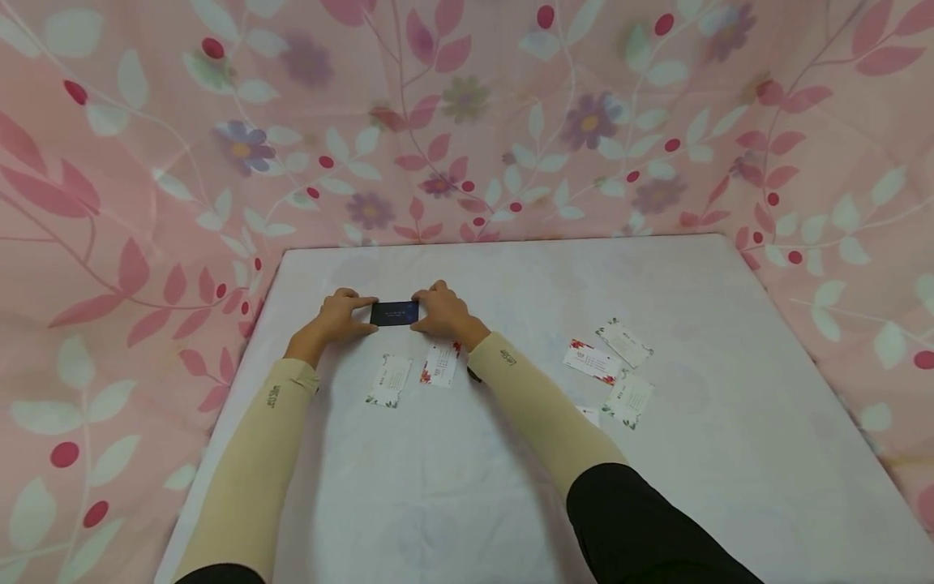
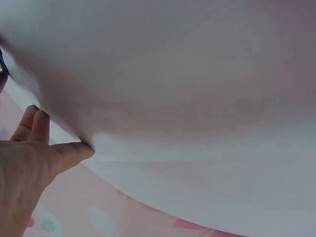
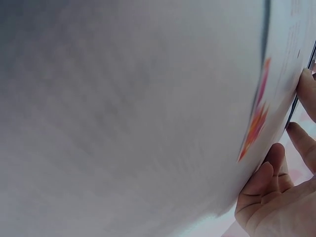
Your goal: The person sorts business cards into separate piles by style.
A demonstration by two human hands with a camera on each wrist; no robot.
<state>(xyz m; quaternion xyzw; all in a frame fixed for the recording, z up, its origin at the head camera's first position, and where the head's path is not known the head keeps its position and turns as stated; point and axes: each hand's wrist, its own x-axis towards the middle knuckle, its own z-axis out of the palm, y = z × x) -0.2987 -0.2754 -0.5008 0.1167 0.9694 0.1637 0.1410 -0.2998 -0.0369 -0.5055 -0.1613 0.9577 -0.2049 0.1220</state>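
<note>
While both hands pinch it by its short ends, left hand (image 1: pixel 337 316) and right hand (image 1: pixel 440 312), the dark rectangular card (image 1: pixel 395 313) sits at the far side of the white cloth-covered desk (image 1: pixel 452 503). Its pale print is too small to read. Floral-edged white cards (image 1: pixel 390 380) lie nearby (the wrist views are blurred), and the beige sleeves (image 1: pixel 251 462) bear illegible lettering.

Head view: soft, even, bright light, faint shadows under the forearms, wide-angle bending at the edges. Both wrist views: blurred, out of focus, grey-shaded.
</note>
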